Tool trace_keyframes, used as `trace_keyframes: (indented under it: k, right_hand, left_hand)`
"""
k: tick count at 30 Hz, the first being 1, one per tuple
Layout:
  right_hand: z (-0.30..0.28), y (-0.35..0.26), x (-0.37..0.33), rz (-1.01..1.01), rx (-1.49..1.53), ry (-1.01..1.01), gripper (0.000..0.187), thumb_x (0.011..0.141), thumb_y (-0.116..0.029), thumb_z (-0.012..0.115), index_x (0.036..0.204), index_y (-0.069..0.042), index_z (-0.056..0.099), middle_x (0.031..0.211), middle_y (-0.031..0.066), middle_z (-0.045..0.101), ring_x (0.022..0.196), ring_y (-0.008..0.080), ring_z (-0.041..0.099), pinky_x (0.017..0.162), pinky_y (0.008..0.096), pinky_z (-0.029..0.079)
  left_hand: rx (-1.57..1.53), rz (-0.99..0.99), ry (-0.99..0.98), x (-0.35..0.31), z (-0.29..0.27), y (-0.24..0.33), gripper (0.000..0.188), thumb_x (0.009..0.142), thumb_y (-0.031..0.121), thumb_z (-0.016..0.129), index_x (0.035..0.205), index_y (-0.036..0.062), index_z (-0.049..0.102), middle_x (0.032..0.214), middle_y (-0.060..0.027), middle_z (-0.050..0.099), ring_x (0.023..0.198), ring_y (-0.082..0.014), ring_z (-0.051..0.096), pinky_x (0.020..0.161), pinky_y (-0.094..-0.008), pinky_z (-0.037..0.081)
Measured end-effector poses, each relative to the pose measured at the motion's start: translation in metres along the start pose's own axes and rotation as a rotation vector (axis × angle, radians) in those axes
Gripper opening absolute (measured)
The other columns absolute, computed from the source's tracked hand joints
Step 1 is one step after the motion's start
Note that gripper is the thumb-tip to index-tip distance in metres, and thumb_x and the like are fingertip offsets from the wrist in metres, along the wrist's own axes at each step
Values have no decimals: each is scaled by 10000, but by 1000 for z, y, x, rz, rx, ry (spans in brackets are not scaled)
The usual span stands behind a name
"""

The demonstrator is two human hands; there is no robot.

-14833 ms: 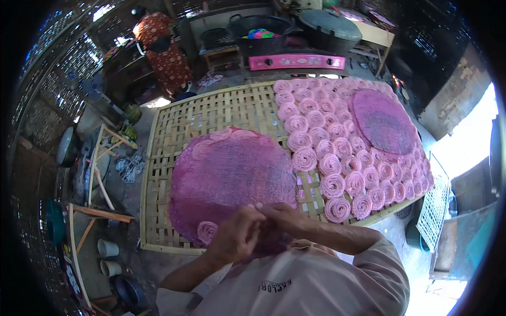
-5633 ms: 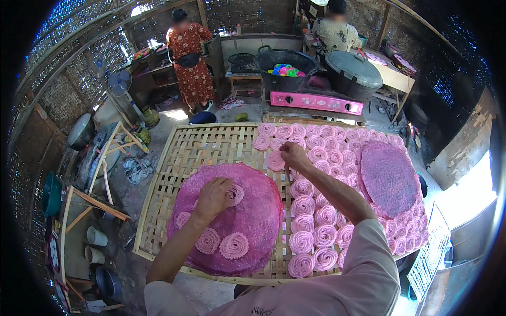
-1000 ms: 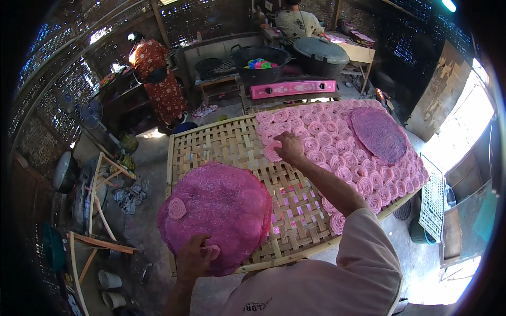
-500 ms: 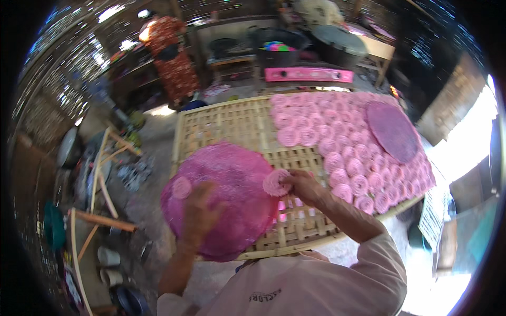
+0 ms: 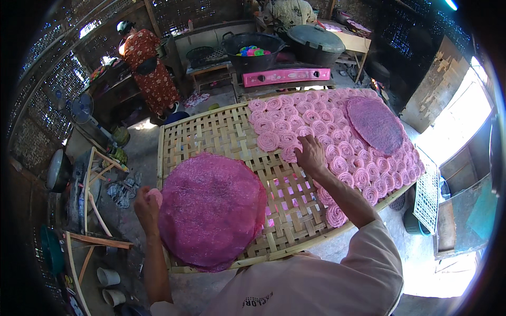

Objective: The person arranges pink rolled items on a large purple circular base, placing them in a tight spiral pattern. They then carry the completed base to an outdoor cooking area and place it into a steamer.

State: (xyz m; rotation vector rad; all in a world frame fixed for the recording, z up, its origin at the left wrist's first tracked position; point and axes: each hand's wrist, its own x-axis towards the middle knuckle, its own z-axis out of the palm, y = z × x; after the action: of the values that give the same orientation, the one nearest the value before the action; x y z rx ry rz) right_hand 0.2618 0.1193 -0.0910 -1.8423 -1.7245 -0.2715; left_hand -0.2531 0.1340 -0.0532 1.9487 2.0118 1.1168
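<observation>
My left hand (image 5: 146,210) is closed on a pale pink spiral coil (image 5: 155,196), only partly visible, beside the left edge of a magenta round mesh sheet (image 5: 211,208). That sheet lies at the near left of a woven bamboo rack (image 5: 203,134), its rim overhanging the front edge. My right hand (image 5: 313,152) reaches across the rack with fingers curled down on the edge of another pink coil (image 5: 289,154). This coil lies at the near left border of the laid-out pink coils (image 5: 363,176), which sit close together in rows.
A second purple round sheet (image 5: 374,125) rests over coils at the far right. Beyond the rack are a pink stove (image 5: 287,77), a black basin (image 5: 251,60) and a lidded pot (image 5: 316,45). Wooden frames (image 5: 100,237) stand at the left. A person in red patterned clothes (image 5: 153,68) stands at far left.
My right hand has carried its coil from the sheet's right edge over to the laid-out coils. My left hand has moved left off the sheet and now holds the coil that lay there.
</observation>
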Motion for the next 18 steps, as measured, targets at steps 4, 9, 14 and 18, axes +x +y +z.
trace_keyframes:
  k: [4, 9, 14, 18]
  right_hand:
    - [-25, -70, -21, 59, 381, -278, 364, 870, -225, 668, 1173, -41, 587, 1076, 150, 621, 974, 303, 620, 810, 434, 520]
    - [-32, -156, -29, 354, 1377, -915, 434, 894, -233, 674, 1240, 5, 563, 1120, 132, 638, 984, 172, 623, 817, 345, 533]
    - [7, -91, -4, 331, 1020, -634, 243, 891, -166, 639, 1039, 25, 660, 871, 100, 688, 795, 185, 661, 733, 321, 546]
    - [24, -66, 12, 205, 629, -279, 232, 863, -186, 638, 1020, -22, 684, 871, 126, 696, 776, 277, 666, 746, 405, 530]
  left_hand:
    - [-678, -209, 26, -4, 3, 52, 273, 862, 100, 488, 1070, 11, 641, 1010, -114, 658, 858, -206, 629, 790, -327, 512]
    - [-1023, -209, -552, -56, 31, 152, 468, 880, 161, 543, 1325, 21, 500, 1307, -157, 535, 1130, -245, 563, 952, -370, 467]
    - [-580, 40, -507, -63, 23, 123, 581, 881, 229, 615, 1396, 25, 439, 1413, -204, 461, 1319, -308, 432, 1100, -415, 322]
    - [-524, -54, -386, -72, -1, 99, 532, 884, 217, 611, 1360, 19, 482, 1381, -185, 499, 1301, -307, 453, 1090, -410, 335]
